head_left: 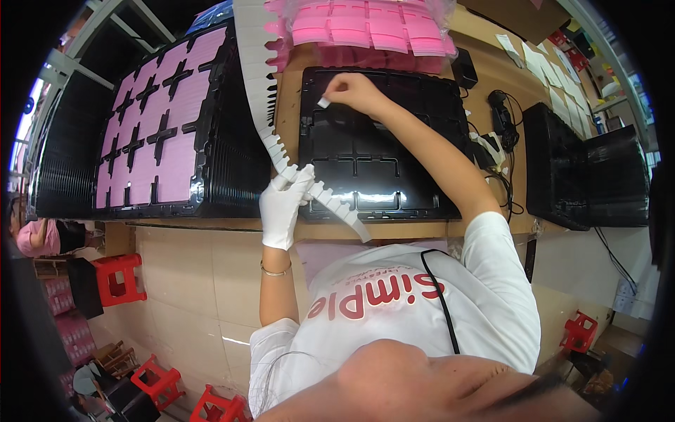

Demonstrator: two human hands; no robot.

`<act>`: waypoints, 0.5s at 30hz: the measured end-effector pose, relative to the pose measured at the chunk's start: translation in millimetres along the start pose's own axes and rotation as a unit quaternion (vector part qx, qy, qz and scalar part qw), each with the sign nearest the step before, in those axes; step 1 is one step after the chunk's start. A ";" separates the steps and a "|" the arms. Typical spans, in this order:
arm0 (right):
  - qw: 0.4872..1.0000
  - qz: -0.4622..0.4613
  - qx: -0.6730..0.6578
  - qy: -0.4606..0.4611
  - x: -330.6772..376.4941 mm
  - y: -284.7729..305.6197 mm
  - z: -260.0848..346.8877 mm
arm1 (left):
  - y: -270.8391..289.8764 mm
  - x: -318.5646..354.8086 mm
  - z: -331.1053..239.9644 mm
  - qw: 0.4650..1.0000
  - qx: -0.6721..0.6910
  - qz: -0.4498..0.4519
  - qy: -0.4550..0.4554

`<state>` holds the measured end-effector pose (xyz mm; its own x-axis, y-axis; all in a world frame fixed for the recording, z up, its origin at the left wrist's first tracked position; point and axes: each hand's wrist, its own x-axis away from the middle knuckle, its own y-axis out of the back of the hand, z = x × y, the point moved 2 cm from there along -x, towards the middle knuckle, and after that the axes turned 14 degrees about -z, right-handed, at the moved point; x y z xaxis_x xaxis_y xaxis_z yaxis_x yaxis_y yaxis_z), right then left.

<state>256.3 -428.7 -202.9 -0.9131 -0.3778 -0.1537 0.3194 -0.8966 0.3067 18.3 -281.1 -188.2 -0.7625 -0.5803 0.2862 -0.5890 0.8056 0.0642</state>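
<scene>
My left hand (281, 211), in a white glove, is closed on a long white strip (256, 91) with a notched edge. The strip runs from the far edge of the view down past the glove, and its loose end hangs at the table's near edge. My bare right hand (355, 93) pinches a small white piece (323, 103) between thumb and fingers. That piece is over the far left corner of a shiny black plastic tray (383, 144) with moulded compartments. Whether the piece touches the tray I cannot tell.
At the left, a tall stack of black trays (239, 155) is topped with pink sheets (158, 126). Pink foam pieces (373, 28) in clear wrap lie beyond the tray. Black cables (500, 112) and more black trays (583, 169) stand right. Red stools (121, 280) are on the floor.
</scene>
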 end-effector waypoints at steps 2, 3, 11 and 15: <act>0.944 -0.024 -0.293 -0.151 39.0 9.1 9.6 | 5.7 0.8 0.5 1.000 0.016 -0.007 -0.004; 0.924 0.006 -0.338 -0.179 56.3 11.4 16.8 | 10.0 -1.5 7.5 0.999 0.030 -0.009 -0.014; 0.991 0.072 0.036 -0.103 199.3 -6.3 60.5 | 11.7 12.2 -6.1 0.999 0.040 -0.026 -0.025; 0.991 0.052 0.120 0.015 217.3 -11.1 60.3 | 16.6 13.0 -2.8 0.997 0.050 -0.048 -0.026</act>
<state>39.1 -486.9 -183.0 -0.8693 -0.4748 -0.1373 0.3375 -0.7732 0.5368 -0.6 -274.9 -180.7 -0.7134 -0.6611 0.2325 -0.6810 0.7323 -0.0074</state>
